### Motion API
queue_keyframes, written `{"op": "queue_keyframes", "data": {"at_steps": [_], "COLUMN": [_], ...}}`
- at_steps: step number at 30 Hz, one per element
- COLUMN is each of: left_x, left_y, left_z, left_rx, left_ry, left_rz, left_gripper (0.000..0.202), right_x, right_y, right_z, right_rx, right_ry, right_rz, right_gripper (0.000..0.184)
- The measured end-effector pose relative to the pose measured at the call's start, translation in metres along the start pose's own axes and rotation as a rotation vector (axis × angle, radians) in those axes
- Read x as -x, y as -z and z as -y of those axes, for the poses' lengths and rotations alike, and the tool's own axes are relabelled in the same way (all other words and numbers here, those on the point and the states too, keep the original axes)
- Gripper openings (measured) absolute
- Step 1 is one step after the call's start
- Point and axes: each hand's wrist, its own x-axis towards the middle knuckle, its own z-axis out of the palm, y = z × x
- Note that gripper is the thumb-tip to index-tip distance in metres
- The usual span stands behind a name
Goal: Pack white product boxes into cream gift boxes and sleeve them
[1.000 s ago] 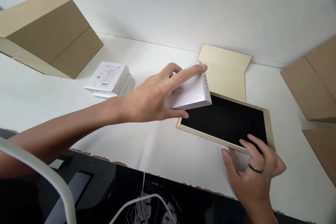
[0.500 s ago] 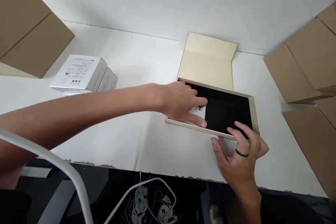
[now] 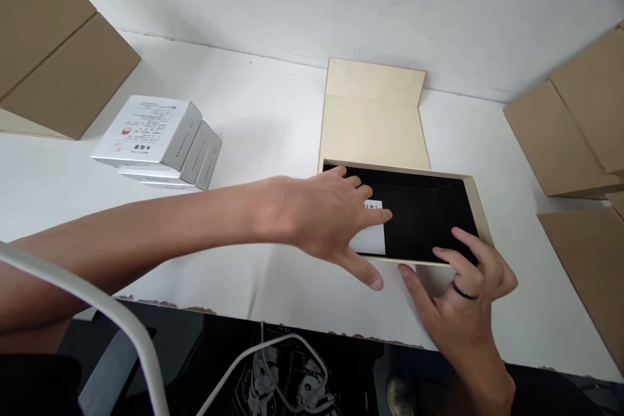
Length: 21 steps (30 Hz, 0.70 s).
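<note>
A cream gift box [image 3: 480,214] with a black lining lies open in the middle of the white table, its lid flap [image 3: 373,114] folded back toward the wall. A small white box [image 3: 373,237] lies inside at the left end. My left hand [image 3: 326,224] rests flat over that white box with fingers spread, thumb on the table in front of the gift box. My right hand [image 3: 455,302], wearing a dark ring, holds the gift box's near right edge, fingers over the rim and thumb against the front wall.
Three white boxes [image 3: 156,143] are stacked at the left. Brown cardboard boxes stand at the far left [image 3: 58,45] and along the right [image 3: 575,136]. The table's front edge runs below my hands, with white cables [image 3: 273,357] and a dark floor beneath.
My left hand carried the white box from above the gift box down into its left end and now lies spread over it. My right hand stayed on the near edge.
</note>
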Motion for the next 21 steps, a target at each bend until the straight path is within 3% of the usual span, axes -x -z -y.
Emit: {"op": "queue_keyframes", "data": {"at_steps": [2,4,6,8,11,13,16,21], "left_x": [0.01,0.028,0.055,0.089,0.143,0.17,0.191,0.193], "left_y": [-0.005,-0.005,-0.002,0.001,-0.007,-0.019,-0.035,-0.042], "left_z": [-0.003,-0.001,0.01,0.026,0.052,0.063,0.071,0.071], "left_rx": [-0.055,-0.105,-0.189,-0.306,-0.299,-0.178,0.032,0.139], "left_ry": [-0.09,-0.025,0.252,0.637,1.065,1.209,1.266,1.276], "left_rz": [-0.214,-0.491,-0.734,-0.883,-0.904,-0.884,-0.947,-1.056], "left_gripper": [0.071,0.053,0.04,0.045,0.089,0.096,0.094,0.093], "right_x": [0.001,0.003,0.004,0.005,0.006,0.007,0.007,0.006], "right_y": [0.0,0.0,-0.001,-0.003,-0.005,-0.005,-0.005,-0.004], "right_z": [-0.001,-0.002,-0.004,-0.006,-0.008,-0.008,-0.008,-0.007], "right_rx": [0.004,0.009,0.017,0.024,0.027,0.025,0.02,0.015], "right_ry": [0.011,0.025,0.034,0.037,0.054,0.063,0.069,0.071], "right_rz": [-0.003,-0.014,-0.034,-0.058,-0.079,-0.084,-0.098,-0.102], "right_gripper": [0.044,0.044,0.042,0.042,0.043,0.043,0.044,0.043]}}
